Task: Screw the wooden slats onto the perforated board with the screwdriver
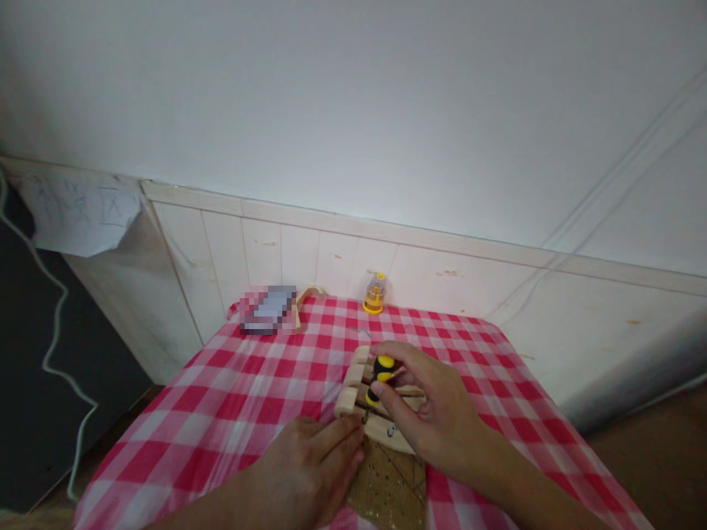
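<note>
A short yellow-and-black screwdriver [382,366] stands nearly upright in my right hand [436,405], its fingers closed round the handle. Its tip points down at a pale wooden piece [347,400] made of several rounded slats with dark gaps between them. My left hand [309,464] presses its fingers, held together, against the near left edge of this piece. A small dark metal fitting [392,430] shows on the nearest slat. Under the near end lies a worn brown board [387,482] with holes and scored lines. My right hand hides part of the slats.
A red-and-white checked cloth [221,434] covers the table. Near the wall stand a clear container with a yellow base [374,300], a blurred phone-like device [270,309] and a curved wooden piece [301,305]. A white cable [55,346] hangs at the left.
</note>
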The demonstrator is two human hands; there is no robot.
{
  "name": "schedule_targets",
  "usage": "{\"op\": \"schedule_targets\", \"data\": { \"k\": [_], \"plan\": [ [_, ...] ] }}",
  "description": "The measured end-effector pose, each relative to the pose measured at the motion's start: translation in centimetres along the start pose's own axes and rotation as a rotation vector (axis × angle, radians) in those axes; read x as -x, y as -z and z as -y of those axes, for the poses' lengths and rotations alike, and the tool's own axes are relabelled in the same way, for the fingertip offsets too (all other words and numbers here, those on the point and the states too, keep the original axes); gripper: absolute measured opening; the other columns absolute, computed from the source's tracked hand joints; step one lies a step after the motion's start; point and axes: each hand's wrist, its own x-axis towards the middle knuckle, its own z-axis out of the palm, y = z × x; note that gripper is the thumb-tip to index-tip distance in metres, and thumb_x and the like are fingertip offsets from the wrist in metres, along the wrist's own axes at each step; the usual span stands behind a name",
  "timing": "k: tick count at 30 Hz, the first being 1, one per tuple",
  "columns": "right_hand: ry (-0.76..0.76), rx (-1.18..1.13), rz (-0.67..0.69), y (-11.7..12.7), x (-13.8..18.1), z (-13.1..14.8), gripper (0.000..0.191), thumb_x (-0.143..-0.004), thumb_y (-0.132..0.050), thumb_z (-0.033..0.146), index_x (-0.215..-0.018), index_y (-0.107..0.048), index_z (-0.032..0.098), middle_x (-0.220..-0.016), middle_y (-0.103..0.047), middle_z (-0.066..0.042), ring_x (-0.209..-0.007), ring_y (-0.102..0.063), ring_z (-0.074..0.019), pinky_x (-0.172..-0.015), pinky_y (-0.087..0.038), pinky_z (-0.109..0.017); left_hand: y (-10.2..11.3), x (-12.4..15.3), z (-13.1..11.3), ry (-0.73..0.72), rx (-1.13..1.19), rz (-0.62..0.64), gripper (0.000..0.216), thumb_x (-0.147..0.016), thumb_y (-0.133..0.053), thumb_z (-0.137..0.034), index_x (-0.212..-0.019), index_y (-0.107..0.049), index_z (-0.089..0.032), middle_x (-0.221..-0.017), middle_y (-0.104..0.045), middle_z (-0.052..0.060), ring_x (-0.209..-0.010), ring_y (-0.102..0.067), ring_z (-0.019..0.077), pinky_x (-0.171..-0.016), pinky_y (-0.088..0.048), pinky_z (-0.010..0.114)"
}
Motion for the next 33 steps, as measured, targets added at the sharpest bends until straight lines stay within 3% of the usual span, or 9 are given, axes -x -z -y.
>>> {"op": "schedule_targets", "data": {
  "k": [10, 15, 19, 24, 29, 33],
  "plan": [
    [-0.092, -0.061, 0.037, 0.03, 0.24, 0.37, 0.026, -0.086, -0.06, 0.015, -0.111, -0.058, 0.024, -0.097, -0.073, -0.003, -0.083, -0.073, -0.0182, -0.073, -0.06, -0.031, -0.21, -0.04, 0.01, 0.02, 0.023, -0.017, 0.02, -0.093, -0.051, -0.007, -0.108, -0.062, -0.007, -0.102, -0.076, 0.015, -0.092, -0.075, 0.0222, -0.056, -0.063, 0.028],
    [-0.055, -0.05, -0.001, -0.02, 0.06, 0.27, 0.026, -0.084, -0.065, 0.015, -0.106, -0.057, 0.026, -0.088, -0.071, 0.001, -0.075, -0.072, -0.0151, -0.068, -0.059, -0.026, -0.2, 0.01, 0.06, 0.024, 0.031, -0.014, 0.019, -0.092, -0.052, -0.007, -0.108, -0.062, -0.007, -0.103, -0.075, 0.015, -0.091, -0.074, 0.0228, -0.057, -0.064, 0.028],
    [-0.004, -0.01, -0.023, -0.28, 0.05, -0.07, 0.033, -0.086, -0.067, 0.019, -0.116, -0.059, 0.027, -0.098, -0.073, -0.002, -0.08, -0.072, -0.0171, -0.071, -0.059, -0.029, -0.21, 0.01, -0.01, 0.034, 0.015, -0.02, 0.019, -0.093, -0.051, -0.009, -0.108, -0.062, -0.008, -0.101, -0.075, 0.015, -0.087, -0.075, 0.0221, -0.055, -0.063, 0.027],
    [0.031, 0.015, -0.015, -0.42, 0.1, -0.3, 0.024, -0.084, -0.072, 0.021, -0.106, -0.065, 0.025, -0.091, -0.072, -0.001, -0.077, -0.07, -0.0174, -0.067, -0.057, -0.029, -0.19, -0.15, -0.1, 0.026, -0.001, -0.03, 0.019, -0.094, -0.049, -0.008, -0.107, -0.062, -0.008, -0.099, -0.075, 0.014, -0.084, -0.075, 0.0217, -0.054, -0.063, 0.028],
    [0.038, -0.027, 0.045, -0.25, 0.44, -0.04, 0.037, -0.087, -0.059, 0.013, -0.122, -0.057, 0.025, -0.107, -0.07, -0.005, -0.091, -0.07, -0.0187, -0.077, -0.059, -0.032, -0.14, -0.15, -0.03, 0.028, 0.016, -0.004, 0.019, -0.094, -0.047, -0.008, -0.107, -0.062, -0.009, -0.1, -0.075, 0.014, -0.086, -0.074, 0.0202, -0.055, -0.062, 0.025],
    [0.052, -0.057, 0.047, -0.22, 0.59, -0.06, 0.04, -0.086, -0.054, 0.01, -0.123, -0.053, 0.025, -0.107, -0.07, -0.006, -0.09, -0.071, -0.0181, -0.077, -0.059, -0.031, -0.28, 0.09, -0.02, 0.047, 0.037, 0.014, 0.02, -0.093, -0.05, -0.008, -0.108, -0.062, -0.01, -0.103, -0.074, 0.014, -0.086, -0.074, 0.0201, -0.056, -0.062, 0.026]
  ]
}}
